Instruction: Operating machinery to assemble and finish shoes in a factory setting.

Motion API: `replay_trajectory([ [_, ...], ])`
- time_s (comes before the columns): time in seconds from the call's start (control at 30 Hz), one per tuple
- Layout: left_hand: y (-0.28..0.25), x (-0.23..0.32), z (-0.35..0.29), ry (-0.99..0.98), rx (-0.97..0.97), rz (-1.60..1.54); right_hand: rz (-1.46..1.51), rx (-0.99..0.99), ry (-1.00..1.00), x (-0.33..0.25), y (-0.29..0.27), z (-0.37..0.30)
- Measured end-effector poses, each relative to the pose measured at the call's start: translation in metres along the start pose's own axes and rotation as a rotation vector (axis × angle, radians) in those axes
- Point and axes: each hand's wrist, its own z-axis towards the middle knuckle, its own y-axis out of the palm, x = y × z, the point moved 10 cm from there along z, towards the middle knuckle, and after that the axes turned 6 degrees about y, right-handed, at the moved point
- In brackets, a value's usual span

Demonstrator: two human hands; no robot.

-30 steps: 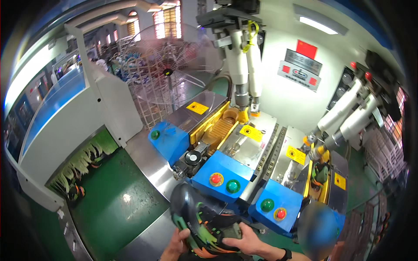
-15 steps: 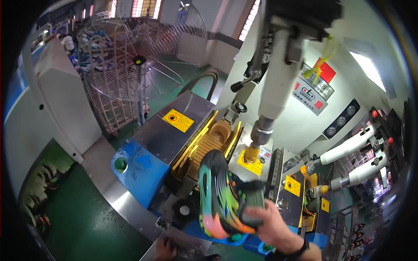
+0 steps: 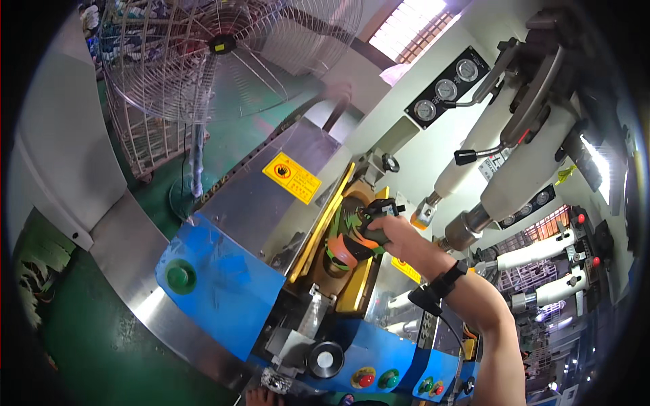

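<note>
My right hand [image 3: 391,233] is closed on the ankle end of a black, green and orange sneaker [image 3: 342,240], which has a dark block in its opening. The sneaker sits in the machine's trough between two yellow side pads [image 3: 323,223], its sole down and hidden. My wrist wears a black band [image 3: 443,281]. At the lower edge, a few fingertips of my left hand [image 3: 264,397] show beside the machine's front; whether it holds anything is hidden.
White press cylinders [image 3: 514,183] with metal ends hang right of the trough. A blue housing [image 3: 223,291] with a green button [image 3: 181,276] stands left; red and green buttons [image 3: 376,379] are at the front. Beyond are a wire-caged fan [image 3: 220,44] and pressure gauges [image 3: 445,89].
My right hand has carried the sneaker forward and down from above the machine's front into the trough. The view has turned and moved closer, and the left fingertips stay at the lower edge.
</note>
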Motion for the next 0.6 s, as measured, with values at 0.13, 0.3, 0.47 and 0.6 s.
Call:
replay_trajectory([
  [0.13,-0.002,0.004,-0.005,0.034,0.048,0.051,-0.480,0.193,-0.104,-0.007,0.028,-0.020],
  [0.3,0.001,0.004,-0.004,0.011,0.005,0.003,-0.571,0.400,-0.330,0.027,0.025,-0.031],
  [0.47,0.012,-0.002,-0.006,0.002,-0.046,0.104,-0.407,0.089,0.020,0.070,0.021,0.014],
  [0.6,0.032,-0.017,-0.015,-0.022,-0.068,-0.101,-0.267,0.263,-0.283,0.055,0.016,0.007],
])
